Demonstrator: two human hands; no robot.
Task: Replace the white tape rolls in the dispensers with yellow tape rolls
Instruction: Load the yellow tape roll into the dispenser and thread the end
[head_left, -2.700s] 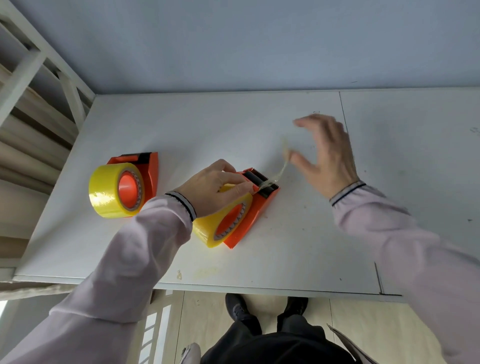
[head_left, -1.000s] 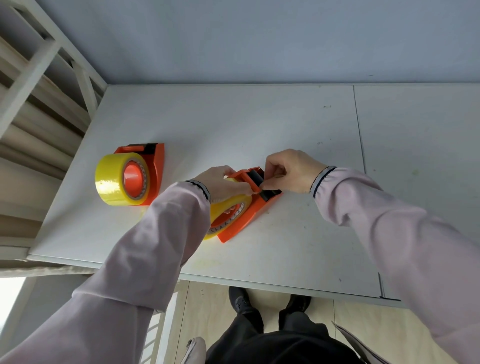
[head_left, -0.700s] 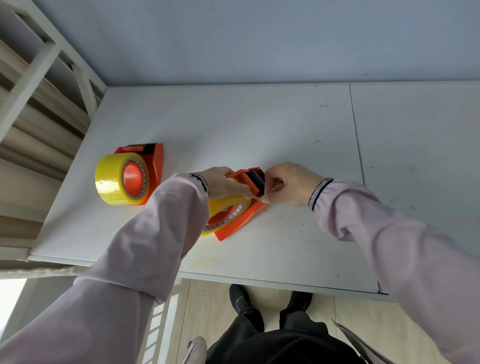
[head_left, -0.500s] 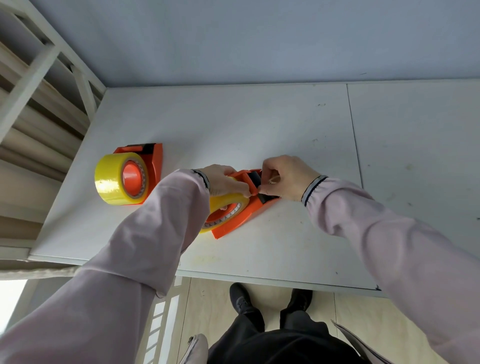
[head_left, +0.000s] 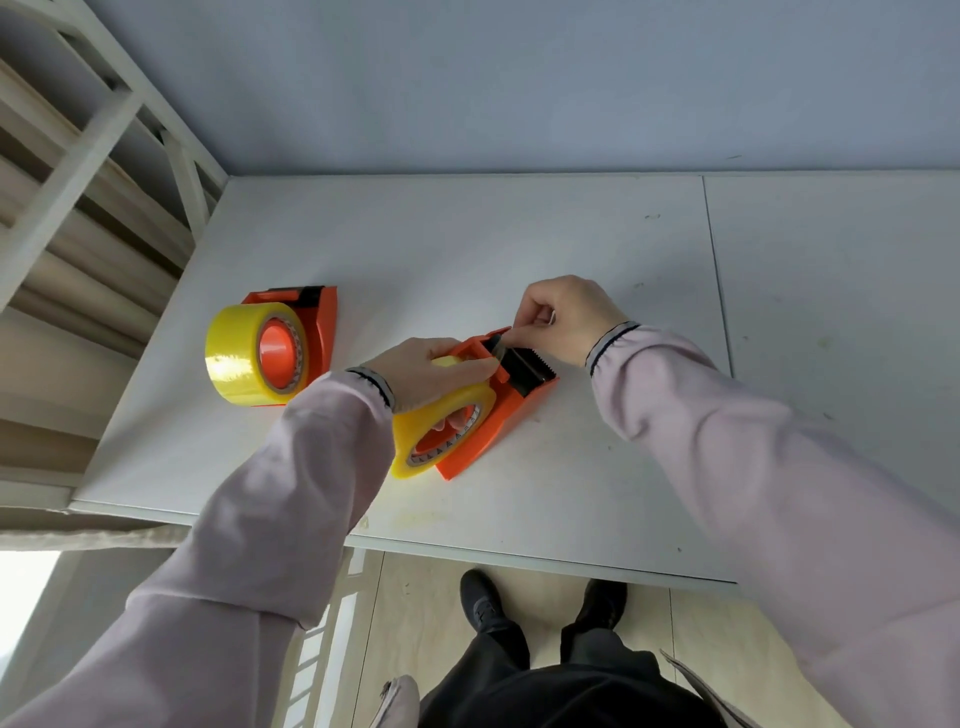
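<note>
Two orange tape dispensers lie on the white table (head_left: 519, 244). The left dispenser (head_left: 319, 325) carries a yellow tape roll (head_left: 236, 358) and nobody touches it. The near dispenser (head_left: 498, 415) lies at the table's middle with a yellow tape roll (head_left: 421, 436) on its hub. My left hand (head_left: 431, 366) grips the top of that roll and the dispenser. My right hand (head_left: 566, 317) is closed in a pinch at the dispenser's black cutter end (head_left: 527, 366), seemingly on the tape's loose end. No white roll is in view.
A white bed frame with slats (head_left: 78, 218) stands along the table's left side. A blue-grey wall runs behind the table. The table's front edge (head_left: 519, 551) is near my legs, with my shoes on the floor below.
My right hand came back from the table's right side to the near dispenser's cutter end and pinched there. The dispenser shifted a little under my hands. The left dispenser stayed still.
</note>
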